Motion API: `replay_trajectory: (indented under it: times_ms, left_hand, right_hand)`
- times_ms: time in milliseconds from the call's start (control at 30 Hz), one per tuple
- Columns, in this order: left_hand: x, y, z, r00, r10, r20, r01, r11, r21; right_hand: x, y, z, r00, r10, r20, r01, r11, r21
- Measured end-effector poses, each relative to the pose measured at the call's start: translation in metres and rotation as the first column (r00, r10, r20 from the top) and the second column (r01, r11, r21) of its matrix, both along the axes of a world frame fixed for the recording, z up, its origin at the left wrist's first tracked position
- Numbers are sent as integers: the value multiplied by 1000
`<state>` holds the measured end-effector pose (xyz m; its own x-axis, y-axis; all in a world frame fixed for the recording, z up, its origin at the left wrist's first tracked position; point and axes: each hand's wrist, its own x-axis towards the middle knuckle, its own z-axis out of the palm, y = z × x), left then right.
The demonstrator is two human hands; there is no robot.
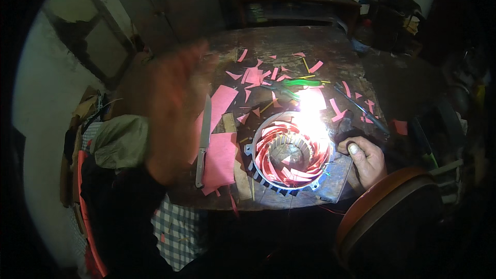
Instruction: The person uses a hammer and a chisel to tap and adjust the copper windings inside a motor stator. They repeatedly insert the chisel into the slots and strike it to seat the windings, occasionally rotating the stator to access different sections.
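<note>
Slotted metal ring (254, 154): lay on the surface (289, 39) near its front edge, between the knife (204, 142) and the right hand (369, 160); its round opening faced up, so its axis stood roughly upright — no longer side showed from above
Lug: one jutted left from the rim, another toward the lower right
Pink strips (266, 160): curved around the inside of the ring, some loose pieces lying across its centre
Left hand: raised left of the knife, fingers pointing up and rightward; motion blur smeared it, and whether it gripped anything could not be told
Right hand: just beside the ring's right side, fingers curled and thumb on top; what lay between the fingertips could not be made out
Knife: blade away from the person, handle toward them, over pink sheets (221, 163)
Glare: washed out the ring's upper right and the paper beyond
Orange-brown round object (385, 191): hid the right forearm — its lower part sank into darkness
</note>
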<state>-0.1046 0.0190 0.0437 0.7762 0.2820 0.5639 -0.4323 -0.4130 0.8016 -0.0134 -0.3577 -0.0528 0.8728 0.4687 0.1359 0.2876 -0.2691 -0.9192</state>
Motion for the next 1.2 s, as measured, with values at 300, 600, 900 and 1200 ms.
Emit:
replay_trajectory:
  times_ms: [300, 600, 900, 1200]
  left_hand:
    - [-43, -110, -125, 997, -66, -46, 49, 951, -304]
    - [30, -60, -113, 908, -400, -122, 279, 796, -537]
    - [123, -26, -106, 582, -751, -312, 596, 655, -465]
    - [28, 28, -40, 640, -503, -581, 615, 788, -4]
  right_hand:
    - [-29, 15, -10, 982, -152, 109, 159, 985, -59]
    - [-131, 12, -7, 996, 11, 87, 7, 980, -200]
    - [-118, 6, 17, 725, 479, -494, -681, 605, -413]
    - [-38, -43, -27, 887, 144, 438, 260, 628, -733]
